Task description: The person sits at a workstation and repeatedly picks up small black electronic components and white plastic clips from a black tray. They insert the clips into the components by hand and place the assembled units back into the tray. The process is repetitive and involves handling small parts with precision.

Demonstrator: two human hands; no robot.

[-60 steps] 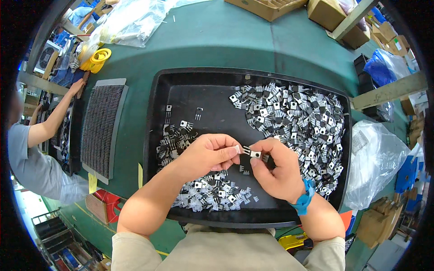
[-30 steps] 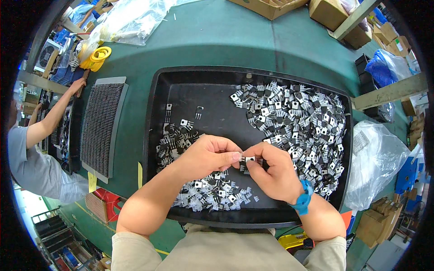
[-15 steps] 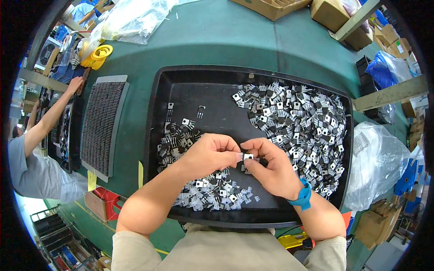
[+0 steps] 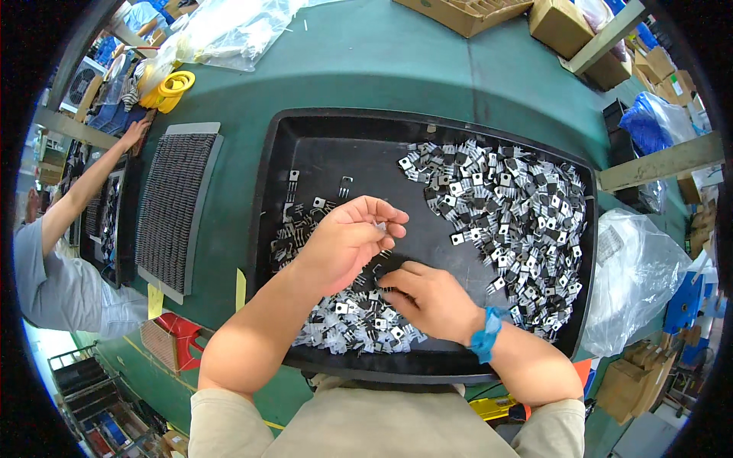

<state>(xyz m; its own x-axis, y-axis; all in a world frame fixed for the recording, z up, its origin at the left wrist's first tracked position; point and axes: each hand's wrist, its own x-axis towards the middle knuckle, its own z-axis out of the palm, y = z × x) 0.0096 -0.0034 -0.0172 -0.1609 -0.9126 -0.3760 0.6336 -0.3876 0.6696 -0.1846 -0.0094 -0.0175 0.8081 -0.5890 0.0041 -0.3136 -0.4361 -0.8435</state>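
you have bare floor across the middle of the black tray (image 4: 439,256), from its far wall down to your right hand (image 4: 435,301). a heap of electronic parts (image 4: 523,221) fills the right side; your left hand (image 4: 343,240) and the pale pile (image 4: 324,328) block the near left. outside the left wall, an open strip of green table (image 4: 235,191) runs beside the gray rack (image 4: 177,206).
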